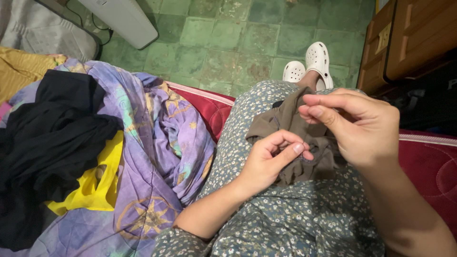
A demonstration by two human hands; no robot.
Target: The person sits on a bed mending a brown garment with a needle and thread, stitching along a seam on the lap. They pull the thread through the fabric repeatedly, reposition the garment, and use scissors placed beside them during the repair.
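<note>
A small brown-olive garment [290, 126] lies bunched on my lap, over a grey-blue floral dress [295, 219]. My left hand [271, 159] pinches the lower part of the brown cloth between thumb and forefinger. Just above it, my right hand [357, 126] has its thumb and forefinger pressed together over the cloth, as if around something very thin; I cannot make out a needle or thread. Both hands sit close together, almost touching.
A purple patterned blanket [162, 143] lies to my left, with black cloth [52, 138] and yellow cloth [102, 185] on it. I sit on a red mattress [428, 166]. White clogs [309, 64] are on my feet on the green tiled floor [228, 43]. A wooden cabinet [409, 38] stands at right.
</note>
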